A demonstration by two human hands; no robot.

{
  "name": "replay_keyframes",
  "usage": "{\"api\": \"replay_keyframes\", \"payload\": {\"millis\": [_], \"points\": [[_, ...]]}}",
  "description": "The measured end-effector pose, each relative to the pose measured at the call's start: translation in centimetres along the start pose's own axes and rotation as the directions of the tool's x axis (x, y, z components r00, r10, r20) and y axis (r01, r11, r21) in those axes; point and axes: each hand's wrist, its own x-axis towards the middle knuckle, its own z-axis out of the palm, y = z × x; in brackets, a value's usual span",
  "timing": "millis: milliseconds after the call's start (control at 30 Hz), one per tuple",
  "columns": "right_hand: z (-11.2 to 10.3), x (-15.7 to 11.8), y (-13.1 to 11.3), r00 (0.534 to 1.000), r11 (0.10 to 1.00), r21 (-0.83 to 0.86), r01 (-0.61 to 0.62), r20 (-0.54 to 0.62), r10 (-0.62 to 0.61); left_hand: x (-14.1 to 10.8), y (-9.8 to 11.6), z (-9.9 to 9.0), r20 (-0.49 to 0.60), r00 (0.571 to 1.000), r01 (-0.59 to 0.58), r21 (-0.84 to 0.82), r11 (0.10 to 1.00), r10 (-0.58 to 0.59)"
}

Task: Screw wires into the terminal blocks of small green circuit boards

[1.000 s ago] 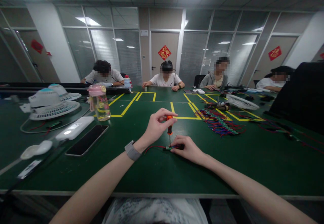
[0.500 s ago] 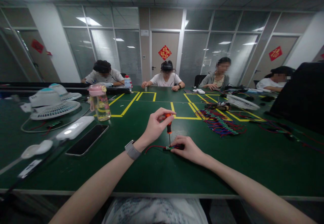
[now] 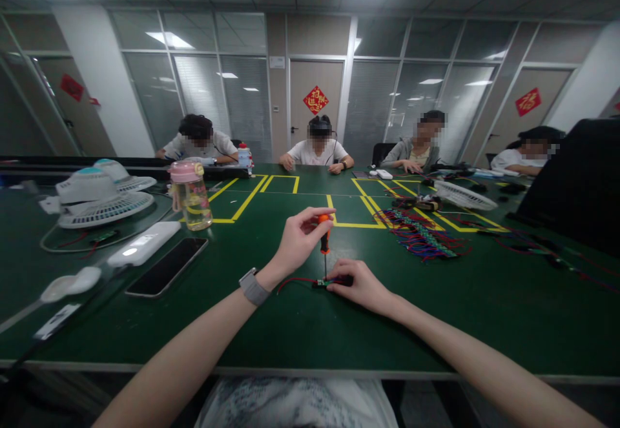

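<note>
My left hand [image 3: 303, 234] is closed around the top of an orange and black screwdriver [image 3: 325, 237], thumb and fingers at its handle. The screwdriver stands upright, its tip down at a small green circuit board [image 3: 320, 283] with a black part on it. A red wire runs out from the board to the left. My right hand [image 3: 357, 284] pinches the board's right end against the table, its fingertips close to the screwdriver's tip. Dark wires there are partly hidden by the fingers.
Several wired circuit boards [image 3: 426, 234] lie in a row at the right. To the left are a phone [image 3: 167, 266], a white power strip [image 3: 144, 244], a pink-lidded bottle [image 3: 191, 199] and white fans [image 3: 104, 202]. A dark monitor [image 3: 576, 189] stands far right. Several people sit opposite.
The screwdriver's handle has shifted slightly in my left fingers, whose grip has moved a little. My right hand and the board have stayed in place. A person opposite has moved a hand.
</note>
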Motion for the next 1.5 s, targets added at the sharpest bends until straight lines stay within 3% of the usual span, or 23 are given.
{"api": "replay_keyframes", "payload": {"millis": [133, 300, 367, 533, 600, 833, 1067, 1300, 1500], "points": [[0.04, 0.01, -0.01, 1.0, 1.0, -0.003, -0.009, -0.001, 0.009, 0.07, -0.21, -0.3, -0.02, 0.996, -0.087, 0.147, 0.985, 0.091], [0.02, -0.01, -0.03, 1.0, 1.0, 0.001, -0.001, -0.001, 0.001, 0.05, -0.24, -0.14, 0.082, 0.997, 0.018, -0.096, 0.995, -0.011], [0.01, -0.02, 0.0, 1.0, 1.0, 0.003, -0.001, 0.001, 0.001, 0.01, -0.17, -0.04, 0.082, 0.996, 0.049, -0.121, 0.991, -0.039], [0.07, -0.04, 0.12, 1.0, 1.0, 0.001, 0.003, -0.001, -0.003, -0.07, 0.04, -0.18, -0.026, 0.995, -0.096, 0.162, 0.982, 0.101], [0.09, -0.03, 0.13, 1.0, 1.0, -0.005, 0.002, -0.004, -0.002, -0.08, 0.11, -0.27, -0.028, 0.992, -0.119, 0.193, 0.974, 0.126], [-0.06, 0.0, -0.13, 1.0, 1.0, 0.0, -0.002, 0.003, 0.002, -0.03, -0.07, -0.06, 0.057, 0.998, 0.022, -0.123, 0.992, -0.015], [0.03, 0.01, 0.01, 1.0, 1.0, -0.009, -0.004, -0.004, 0.004, -0.04, -0.01, -0.32, -0.019, 0.992, -0.119, 0.16, 0.98, 0.123], [-0.02, -0.01, -0.13, 1.0, 1.0, 0.003, -0.003, 0.006, 0.003, -0.08, -0.12, -0.03, 0.092, 0.996, 0.028, -0.12, 0.992, -0.017], [0.0, 0.01, -0.15, 1.0, 1.0, -0.006, -0.016, 0.003, 0.016, -0.05, -0.19, -0.2, -0.01, 0.997, -0.075, 0.101, 0.992, 0.076]]}}
